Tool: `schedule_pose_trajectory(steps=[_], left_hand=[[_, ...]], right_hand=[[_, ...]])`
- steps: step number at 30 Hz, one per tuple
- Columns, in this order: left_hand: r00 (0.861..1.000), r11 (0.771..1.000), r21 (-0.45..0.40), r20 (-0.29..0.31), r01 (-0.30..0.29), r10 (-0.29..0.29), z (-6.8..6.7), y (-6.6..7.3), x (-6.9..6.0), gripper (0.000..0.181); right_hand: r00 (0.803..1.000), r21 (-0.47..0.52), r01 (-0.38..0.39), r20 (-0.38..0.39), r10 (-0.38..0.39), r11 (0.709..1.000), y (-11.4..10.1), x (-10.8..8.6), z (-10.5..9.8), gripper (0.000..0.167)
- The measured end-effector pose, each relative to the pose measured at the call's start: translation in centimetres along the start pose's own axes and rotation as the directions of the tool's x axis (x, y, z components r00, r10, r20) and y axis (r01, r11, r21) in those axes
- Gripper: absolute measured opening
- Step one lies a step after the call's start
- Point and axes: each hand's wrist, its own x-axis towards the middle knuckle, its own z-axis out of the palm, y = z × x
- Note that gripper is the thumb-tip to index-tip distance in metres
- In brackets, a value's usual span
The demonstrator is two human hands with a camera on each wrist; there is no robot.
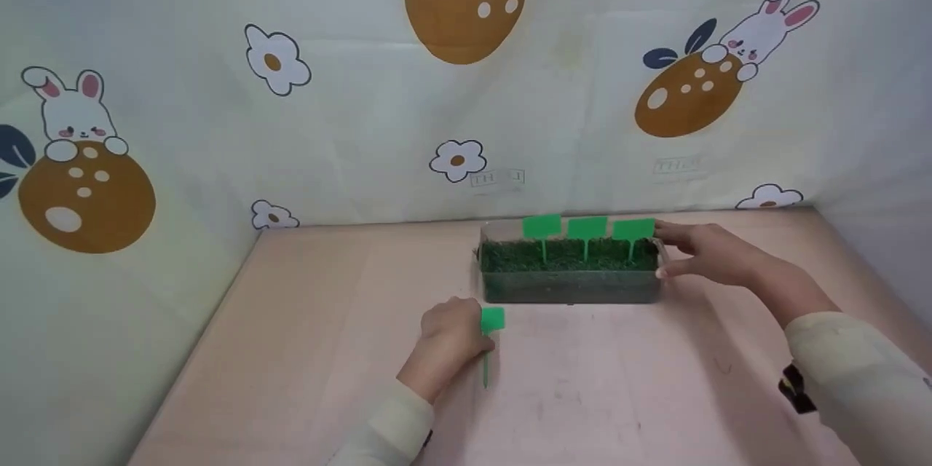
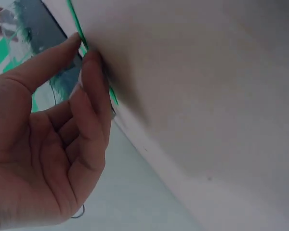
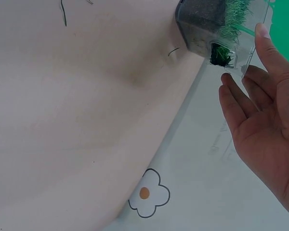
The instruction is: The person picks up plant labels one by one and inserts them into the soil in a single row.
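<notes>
My left hand pinches a green plant label upright by its stem, in front of the box's left end. In the left wrist view the label's thin stem passes between thumb and fingertips. A clear plastic planter box filled with green grass stands at the back of the table. Several green labels, one being the middle label, stand in a row in the grass. My right hand holds the box's right end, thumb at the front corner and fingers toward the back.
The pale table meets a patterned cloth wall just behind the box. Dark thin scraps, such as one strand, lie on the table in the right wrist view.
</notes>
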Motion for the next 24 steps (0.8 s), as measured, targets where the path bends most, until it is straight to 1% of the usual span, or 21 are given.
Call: schedule_pose_trajectory(steps=[2,5,6,8,10,11,13,15,16,18,19,21,22,24], left_hand=[[1.000,1.000,0.012,0.003,-0.005,0.005,0.0,0.3,0.1,0.025],[1.000,1.000,-0.028,0.023,0.001,0.000,-0.1,0.4,0.0,0.018],[1.000,0.998,-0.058,0.027,0.006,-0.004,-0.1,0.2,-0.1,0.016],[0.999,0.990,-0.144,0.045,0.004,0.002,0.0,-0.4,-0.3,0.022],[0.997,0.966,-0.256,0.063,-0.027,0.044,0.1,-1.3,-0.5,0.027],[0.995,0.950,-0.309,0.073,-0.047,0.073,0.2,-1.8,-0.6,0.028],[0.987,0.909,-0.407,0.090,-0.085,0.133,0.3,-2.7,-0.6,0.027],[0.979,0.863,-0.493,0.095,-0.112,0.181,0.2,-3.4,-0.6,0.019],[0.976,0.841,-0.528,0.094,-0.118,0.196,0.1,-3.7,-0.6,0.017],[0.972,0.787,-0.604,0.087,-0.121,0.217,-0.2,-4.2,-0.5,0.013],[0.971,0.756,-0.643,0.077,-0.125,0.227,-0.4,-4.4,-0.5,0.012],[0.966,0.679,-0.719,0.038,-0.151,0.255,-0.7,-4.8,-0.2,0.009],[0.964,0.639,-0.750,0.007,-0.170,0.265,-0.9,-5.0,-0.1,0.008],[0.961,0.552,-0.806,-0.072,-0.214,0.268,-1.4,-5.3,0.2,0.010]], right_hand=[[1.000,0.011,-0.007,0.003,0.007,1.000,0.0,0.0,0.1,0.080],[1.000,0.020,-0.012,0.004,0.012,1.000,0.1,-0.1,0.1,0.081],[1.000,0.023,-0.015,0.005,0.015,1.000,0.0,0.0,0.0,0.081],[1.000,0.022,-0.016,0.004,0.016,1.000,0.0,0.0,0.0,0.082],[1.000,0.017,-0.015,0.003,0.015,1.000,0.0,0.0,0.1,0.082],[1.000,0.018,-0.015,0.005,0.015,1.000,0.0,0.0,0.1,0.082],[1.000,0.017,-0.008,0.002,0.008,1.000,0.0,0.0,0.2,0.083],[1.000,0.017,-0.005,0.001,0.005,1.000,0.1,0.0,0.2,0.083],[1.000,0.018,-0.004,0.001,0.004,1.000,0.1,0.0,0.3,0.083],[1.000,0.019,-0.005,0.002,0.005,1.000,0.1,0.0,0.2,0.083],[1.000,0.020,-0.007,0.002,0.007,1.000,0.1,0.0,0.2,0.083],[1.000,0.023,-0.007,0.002,0.007,1.000,0.1,0.0,0.1,0.083],[1.000,0.025,-0.008,0.002,0.008,1.000,0.1,0.0,0.1,0.083],[1.000,0.030,-0.003,-0.002,0.003,1.000,0.1,0.0,0.0,0.082]])
